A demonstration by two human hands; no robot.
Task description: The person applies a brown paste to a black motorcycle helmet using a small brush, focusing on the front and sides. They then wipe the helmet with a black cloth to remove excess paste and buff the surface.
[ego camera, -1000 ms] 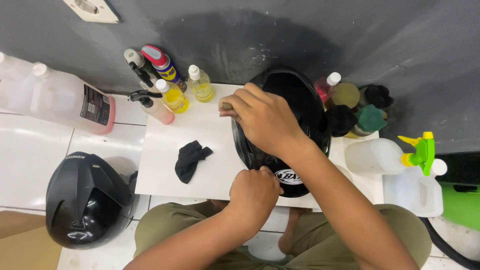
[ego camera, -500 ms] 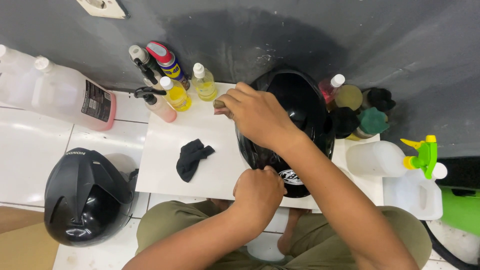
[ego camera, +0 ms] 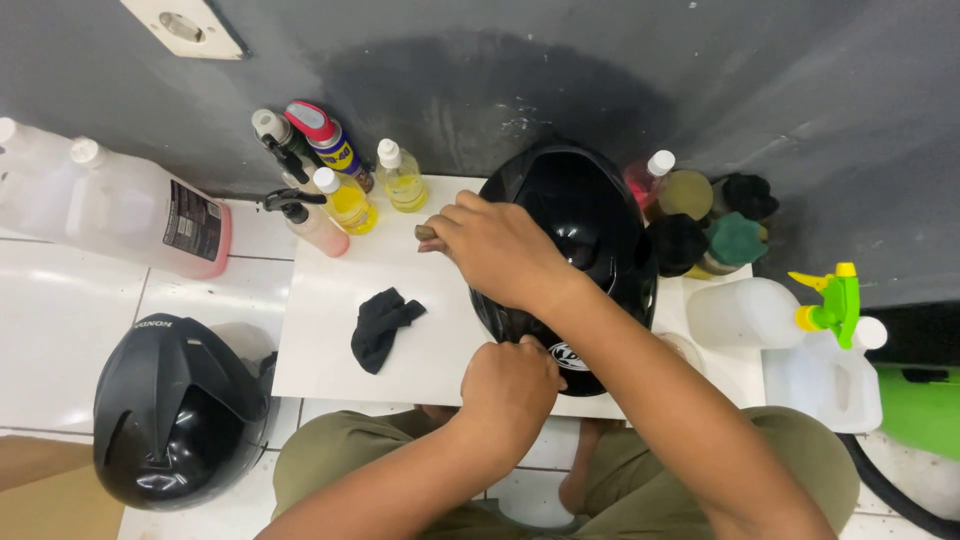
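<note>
Right hand: our right hand (ego camera: 500,250) reaches across the left edge of the glossy black helmet (ego camera: 585,235), fingers curled shut around a small dark object (ego camera: 426,233) whose tip pokes out past the fingertips; we cannot tell what it is.
Left hand: our left hand (ego camera: 510,385) presses against the helmet's near rim, fingers folded tight; whether they pinch anything we cannot tell.
Helmet: it sits on the white board (ego camera: 330,300), directly under the right-hand fingers and touching the left-hand knuckles.
Cloth: a crumpled black cloth (ego camera: 382,325) lies on the board, left of both sets of fingers, apart from them.
Bottles: yellow-filled bottles (ego camera: 350,200) stand beyond the right fingertips, near the wall.
Second helmet: a matte black helmet (ego camera: 170,405) rests on the floor tiles, well left of the left-hand fingers.
</note>
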